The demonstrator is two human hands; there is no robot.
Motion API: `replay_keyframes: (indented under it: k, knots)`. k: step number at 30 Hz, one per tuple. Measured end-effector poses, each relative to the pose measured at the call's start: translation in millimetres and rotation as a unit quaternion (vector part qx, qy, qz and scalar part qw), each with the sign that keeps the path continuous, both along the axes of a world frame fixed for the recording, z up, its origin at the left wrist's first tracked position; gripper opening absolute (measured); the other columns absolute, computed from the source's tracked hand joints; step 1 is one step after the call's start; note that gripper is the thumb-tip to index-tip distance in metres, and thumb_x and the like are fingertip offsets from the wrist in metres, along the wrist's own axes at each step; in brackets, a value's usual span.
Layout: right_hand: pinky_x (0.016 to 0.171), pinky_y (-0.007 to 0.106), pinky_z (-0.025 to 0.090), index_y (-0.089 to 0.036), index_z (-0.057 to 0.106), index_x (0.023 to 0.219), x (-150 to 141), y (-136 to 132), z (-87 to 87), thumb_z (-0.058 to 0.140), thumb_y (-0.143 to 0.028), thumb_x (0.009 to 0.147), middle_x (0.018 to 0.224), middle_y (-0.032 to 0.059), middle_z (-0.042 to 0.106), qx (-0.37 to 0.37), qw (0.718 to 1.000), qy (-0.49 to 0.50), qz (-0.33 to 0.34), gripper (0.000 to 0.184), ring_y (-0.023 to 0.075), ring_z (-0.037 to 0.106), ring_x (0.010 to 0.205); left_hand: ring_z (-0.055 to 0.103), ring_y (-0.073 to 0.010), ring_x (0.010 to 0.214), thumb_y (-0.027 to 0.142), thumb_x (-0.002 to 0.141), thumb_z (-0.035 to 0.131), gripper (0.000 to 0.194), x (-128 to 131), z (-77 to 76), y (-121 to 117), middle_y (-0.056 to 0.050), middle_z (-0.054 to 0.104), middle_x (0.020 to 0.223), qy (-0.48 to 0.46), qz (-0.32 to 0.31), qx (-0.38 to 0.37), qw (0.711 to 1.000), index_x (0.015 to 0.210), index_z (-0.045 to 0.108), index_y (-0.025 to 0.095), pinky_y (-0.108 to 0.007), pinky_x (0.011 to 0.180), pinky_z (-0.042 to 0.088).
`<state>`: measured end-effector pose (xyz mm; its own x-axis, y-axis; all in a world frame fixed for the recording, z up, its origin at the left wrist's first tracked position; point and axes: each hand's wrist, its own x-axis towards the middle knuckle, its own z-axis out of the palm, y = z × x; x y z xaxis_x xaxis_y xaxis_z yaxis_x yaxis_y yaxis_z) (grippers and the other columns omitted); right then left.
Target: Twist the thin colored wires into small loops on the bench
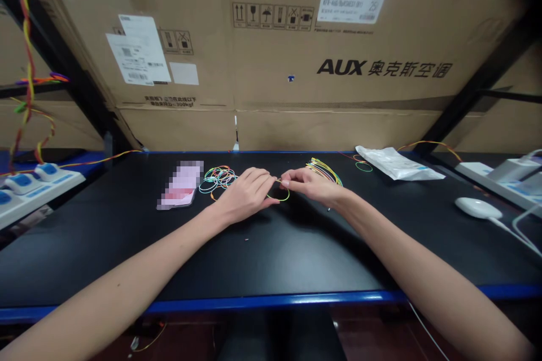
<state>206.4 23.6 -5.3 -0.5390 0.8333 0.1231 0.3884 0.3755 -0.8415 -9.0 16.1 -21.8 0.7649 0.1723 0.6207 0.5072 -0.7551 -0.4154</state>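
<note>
My left hand (248, 194) and my right hand (307, 186) meet above the middle of the black workbench (271, 254), their fingertips pinching a thin green-yellow wire (282, 198). The wire hangs in a loop below my fingers. To the left of my left hand lies a tangle of thin multicoloured wires (218, 179). Beyond my right hand, a bundle of thin yellow, green and red wires (324, 172) rests on the bench, with its far end fanned out.
A blurred, flat pink-and-white object (180, 185) lies left of the tangle. A white plastic bag (400, 163) and a white mouse (478, 207) lie right. White power strips (38, 183) sit at the left edge. Large cardboard boxes (339, 62) stand behind the bench.
</note>
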Motion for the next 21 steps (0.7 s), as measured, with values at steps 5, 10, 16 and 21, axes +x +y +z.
replay_keyframes:
  k: [5, 10, 16, 21]
  knots:
    - [0.063, 0.028, 0.039, -0.018, 0.057, 0.078, -13, -3, -13.8, 0.056, -0.033, 0.084, 0.075, 0.0011, 0.056, 0.099, 0.993, -0.037, -0.055, 0.016, 0.0148, 0.049, 0.068, 0.058, -0.0251, 0.096, 0.038, 0.09, 0.05, 0.031, 3, -1.6, -9, -0.013, 0.064, 0.096, -0.053, 0.007, -0.096, 0.994, 0.102, 0.056, 0.01, -0.041, 0.082, 0.05]
    - [0.076, 0.034, 0.044, -0.017, 0.056, 0.077, -25, -12, -21.1, 0.054, -0.019, 0.085, 0.09, 0.008, 0.057, 0.308, 0.94, -0.084, -0.118, 0.009, 0.0202, 0.052, 0.086, 0.058, -0.0256, 0.095, 0.042, 0.087, 0.055, 0.038, 7, -11.7, -14, -0.013, 0.063, 0.099, -0.088, 0.045, -0.187, 0.977, 0.109, 0.054, 0.011, -0.043, 0.083, 0.049]
    - [0.082, 0.035, 0.045, -0.017, 0.061, 0.081, -21, -16, -9.2, 0.057, -0.022, 0.085, 0.098, 0.0095, 0.058, 0.344, 0.925, -0.069, -0.143, 0.007, 0.0211, 0.054, 0.092, 0.058, -0.0259, 0.097, 0.039, 0.084, 0.059, 0.04, 5, -12.8, -12, -0.013, 0.063, 0.102, -0.116, 0.063, -0.19, 0.973, 0.113, 0.053, 0.011, -0.043, 0.085, 0.048]
    - [0.082, 0.033, 0.045, -0.018, 0.065, 0.078, -16, -12, 2.3, 0.055, -0.027, 0.086, 0.096, 0.0073, 0.064, 0.22, 0.969, -0.016, -0.108, 0.016, 0.0191, 0.058, 0.089, 0.058, -0.0259, 0.1, 0.04, 0.088, 0.055, 0.04, 4, -12.2, -10, -0.013, 0.062, 0.105, -0.106, 0.051, -0.203, 0.972, 0.116, 0.05, 0.013, -0.042, 0.084, 0.048]
